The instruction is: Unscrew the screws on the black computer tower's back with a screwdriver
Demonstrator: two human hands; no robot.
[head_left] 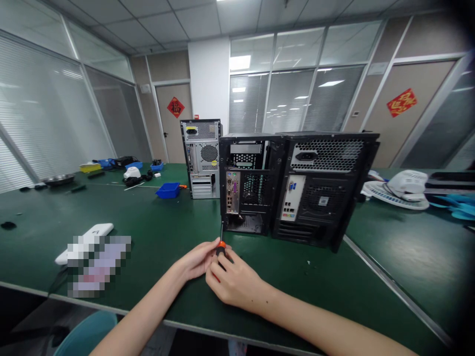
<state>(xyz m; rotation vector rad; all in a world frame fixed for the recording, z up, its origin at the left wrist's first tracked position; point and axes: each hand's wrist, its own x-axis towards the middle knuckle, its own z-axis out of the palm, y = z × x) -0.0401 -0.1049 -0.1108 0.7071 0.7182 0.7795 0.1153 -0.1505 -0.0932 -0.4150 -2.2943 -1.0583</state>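
A screwdriver [221, 245] with an orange and black handle points away from me, its thin shaft reaching the lower left corner of an open black computer case [222, 198]. My right hand [235, 279] is closed around the handle. Against the handle's front end, by the orange collar, the fingers of my left hand [198, 259] are pinched. The case stands upright with its back toward me, showing a port panel [233, 193] and an open space at top and bottom. Whether the tip sits in a screw is too small to tell.
A second black computer case [319, 193] stands close on the right, and a silver-backed one [202, 158] behind left. A blue bin [168, 190], a white power strip [92, 237] and a pixelated object [100, 267] lie left. White fan parts [404, 188] are at right.
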